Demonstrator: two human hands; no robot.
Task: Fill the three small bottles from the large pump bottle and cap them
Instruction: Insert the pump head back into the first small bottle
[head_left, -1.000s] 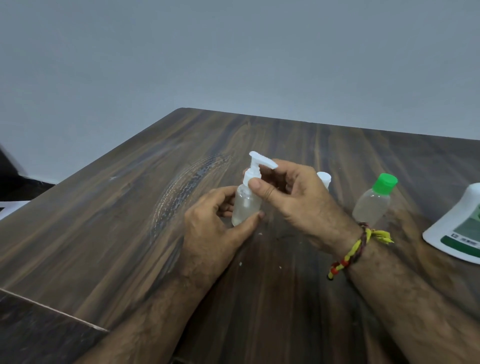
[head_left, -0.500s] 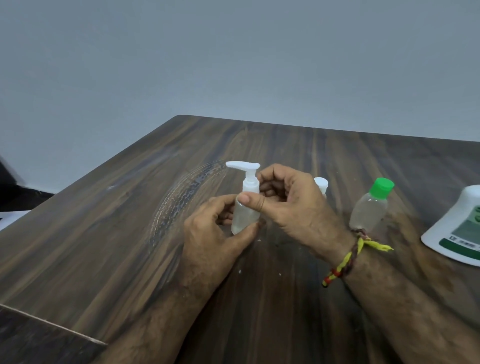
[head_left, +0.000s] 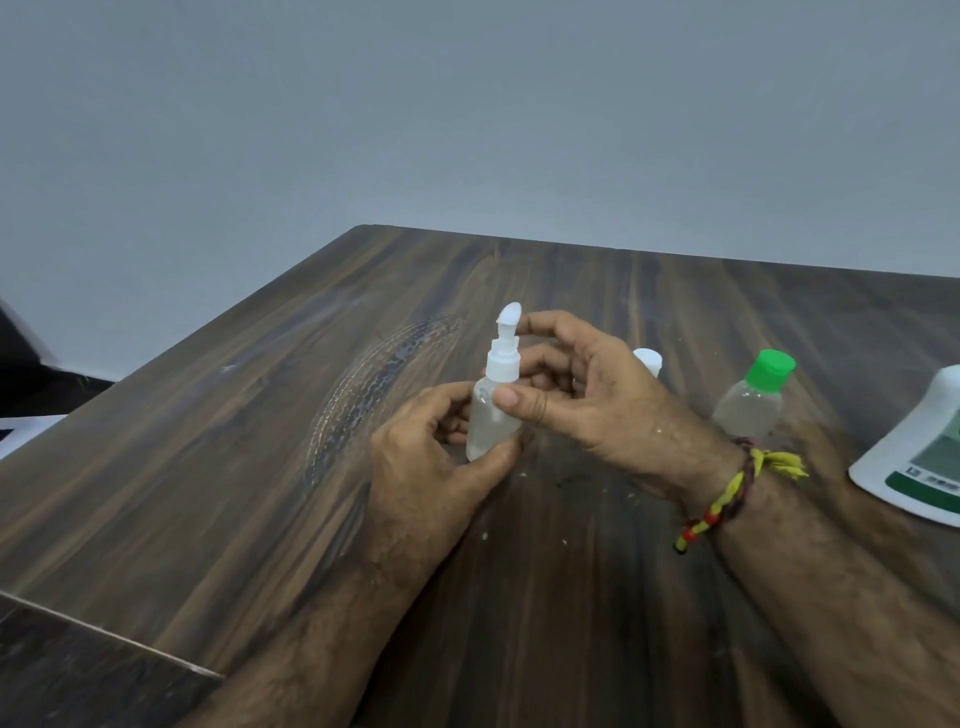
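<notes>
A small clear bottle (head_left: 488, 421) with a white pump cap (head_left: 504, 345) stands on the dark wooden table (head_left: 260, 441). My left hand (head_left: 431, 467) grips its body from the left and front. My right hand (head_left: 582, 395) pinches the white pump collar, thumb in front and fingers behind; the nozzle points toward me. A second small bottle with a white cap (head_left: 648, 359) shows partly behind my right hand. A third small bottle with a green cap (head_left: 753, 402) stands further right. The large white pump bottle (head_left: 919, 462) lies at the right edge, cut off by the frame.
The table's left edge runs diagonally from the far corner toward me, with a step in the surface at the near left (head_left: 104, 639). Small white crumbs lie on the wood below my hands. A grey wall stands behind.
The pump cap has turned under my right fingers: its nozzle pointed right, then left, and now faces me. The bottle has stayed in my left hand.
</notes>
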